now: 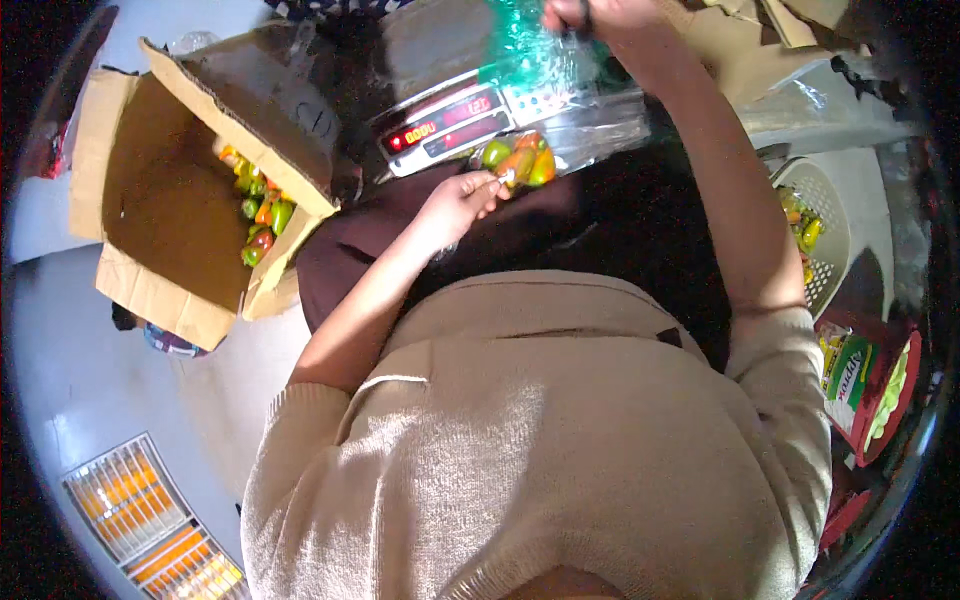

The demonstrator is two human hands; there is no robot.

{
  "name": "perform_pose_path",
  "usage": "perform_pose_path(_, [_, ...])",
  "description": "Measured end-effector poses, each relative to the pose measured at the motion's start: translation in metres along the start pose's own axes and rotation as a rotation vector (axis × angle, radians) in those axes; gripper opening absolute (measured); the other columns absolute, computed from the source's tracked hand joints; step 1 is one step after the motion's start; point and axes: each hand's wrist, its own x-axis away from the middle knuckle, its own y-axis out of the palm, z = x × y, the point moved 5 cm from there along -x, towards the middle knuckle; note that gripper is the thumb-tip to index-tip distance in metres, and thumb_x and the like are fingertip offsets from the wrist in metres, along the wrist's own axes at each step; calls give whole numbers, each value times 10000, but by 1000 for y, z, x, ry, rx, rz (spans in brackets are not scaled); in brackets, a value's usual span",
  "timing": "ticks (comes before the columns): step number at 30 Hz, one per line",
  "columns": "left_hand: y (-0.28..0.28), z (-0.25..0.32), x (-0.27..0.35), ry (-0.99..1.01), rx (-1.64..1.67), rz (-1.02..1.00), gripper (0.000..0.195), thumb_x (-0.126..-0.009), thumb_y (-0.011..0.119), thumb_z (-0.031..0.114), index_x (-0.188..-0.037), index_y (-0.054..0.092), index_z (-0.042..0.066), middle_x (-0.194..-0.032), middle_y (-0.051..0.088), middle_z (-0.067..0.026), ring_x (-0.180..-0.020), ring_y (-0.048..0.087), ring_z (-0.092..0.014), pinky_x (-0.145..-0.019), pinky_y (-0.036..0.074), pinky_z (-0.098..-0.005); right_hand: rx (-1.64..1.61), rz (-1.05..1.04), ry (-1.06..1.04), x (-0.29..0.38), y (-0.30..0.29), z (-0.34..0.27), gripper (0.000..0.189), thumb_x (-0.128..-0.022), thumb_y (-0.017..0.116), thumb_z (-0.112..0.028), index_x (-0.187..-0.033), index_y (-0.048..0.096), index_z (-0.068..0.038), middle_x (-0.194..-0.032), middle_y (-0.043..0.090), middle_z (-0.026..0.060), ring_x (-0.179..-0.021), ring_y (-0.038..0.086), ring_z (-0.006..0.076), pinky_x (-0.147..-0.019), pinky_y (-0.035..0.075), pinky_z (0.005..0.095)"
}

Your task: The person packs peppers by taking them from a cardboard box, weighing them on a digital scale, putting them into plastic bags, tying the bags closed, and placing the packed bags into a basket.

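Observation:
My left hand [469, 201] pinches the gathered neck of a small clear plastic bag of peppers [523, 159]. Green, orange and reddish peppers show through the film. The bag is just in front of a digital scale [450, 127] with lit red digits. My right hand [622, 26] is at the top edge of the view, partly cut off, with something dark at its fingers. Beside and below it lies green and clear plastic film [544, 64]; whether the fingers grip it cannot be told.
To the left, an open cardboard box [161, 202] holds more peppers [262, 214]. At right stand a perforated plastic basket [829, 259] with bagged peppers and a red container [896, 405] with pale green contents. A glowing heater [135, 495] is at lower left. Cardboard [739, 52] lies at upper right.

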Motion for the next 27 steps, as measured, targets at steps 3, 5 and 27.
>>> perform_pose_path(3, [-5,-3,1,77,57,85,248,-939,484,224,-852,622,36,-708,572,12,-677,510,-76,-639,410,-215,367,29,175,81,35,-3,270,-909,427,-151,-1146,523,-63,-727,520,-1,-713,491,90,-660,420,271])
perform_pose_path(5, [-6,-3,1,164,27,87,256,-941,483,229,-836,610,33,-707,583,-2,-663,524,-81,-632,416,-213,62,-158,605,131,66,10,291,-930,384,-151,-1195,457,-53,-736,498,-1,-692,474,109,-627,406,255])
perform_pose_path(27, [7,44,38,-54,-549,159,273,-939,437,228,-815,594,41,-590,544,-25,-555,502,-114,-559,401,-284,-213,-235,814,152,98,63,293,-913,530,-252,-1095,435,-44,-648,478,6,-465,388,75,-488,333,223])
